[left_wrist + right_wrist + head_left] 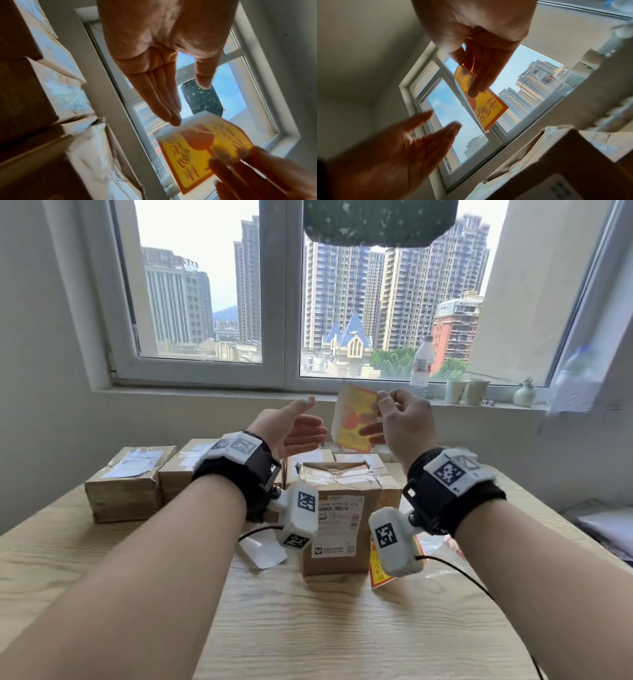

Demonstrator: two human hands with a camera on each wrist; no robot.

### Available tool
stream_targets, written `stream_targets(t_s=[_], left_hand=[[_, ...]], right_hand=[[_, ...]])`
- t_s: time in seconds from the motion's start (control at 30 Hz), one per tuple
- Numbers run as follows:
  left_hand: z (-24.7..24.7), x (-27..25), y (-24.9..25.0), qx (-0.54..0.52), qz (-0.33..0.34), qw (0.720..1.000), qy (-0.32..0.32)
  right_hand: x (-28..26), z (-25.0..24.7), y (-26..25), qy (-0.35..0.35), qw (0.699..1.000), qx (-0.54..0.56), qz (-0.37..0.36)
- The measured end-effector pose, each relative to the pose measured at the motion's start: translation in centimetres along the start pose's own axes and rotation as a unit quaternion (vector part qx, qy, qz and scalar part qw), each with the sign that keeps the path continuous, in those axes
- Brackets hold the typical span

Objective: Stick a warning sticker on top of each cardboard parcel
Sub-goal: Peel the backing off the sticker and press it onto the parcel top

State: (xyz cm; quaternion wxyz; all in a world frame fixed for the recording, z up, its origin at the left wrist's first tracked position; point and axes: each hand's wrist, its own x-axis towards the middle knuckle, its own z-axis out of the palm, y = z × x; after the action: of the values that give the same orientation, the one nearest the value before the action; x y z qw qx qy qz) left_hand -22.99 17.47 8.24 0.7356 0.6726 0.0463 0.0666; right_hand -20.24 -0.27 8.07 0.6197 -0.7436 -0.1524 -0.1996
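The right hand [402, 422] pinches a yellow and orange warning sticker [354, 419] in the air, above the parcels; the left hand [291, 426] hovers just beside it, fingers straight, holding nothing; a tall cardboard parcel [342, 515] stands mid-table [308, 628], others line the far edge.
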Motion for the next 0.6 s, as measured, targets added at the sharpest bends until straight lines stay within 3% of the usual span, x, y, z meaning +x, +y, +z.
stream_targets(t_s=[0.13, 0.23, 0.5, 0.6], left_hand=[[1.8, -0.3, 0.7, 0.041, -0.005, 0.998, -0.050], [2.5, -0.1, 0.5, 0.033, -0.011, 0.999, -0.002], [1.9, 0.8, 0.0, 0.044, -0.013, 0.996, 0.074], [1.2, 1.3, -0.2, 0.106, -0.016, 0.992, 0.063]], right_hand=[[-0.2, 0.2, 0.2, -0.042, 0.983, -0.136, -0.120], [-0.7, 0.3, 0.8, -0.060, 0.963, -0.204, -0.167], [-1.8, -0.6, 2.0, -0.126, 0.956, -0.220, -0.151], [-1.1, -1.5, 2.5, -0.071, 0.962, -0.223, -0.138]])
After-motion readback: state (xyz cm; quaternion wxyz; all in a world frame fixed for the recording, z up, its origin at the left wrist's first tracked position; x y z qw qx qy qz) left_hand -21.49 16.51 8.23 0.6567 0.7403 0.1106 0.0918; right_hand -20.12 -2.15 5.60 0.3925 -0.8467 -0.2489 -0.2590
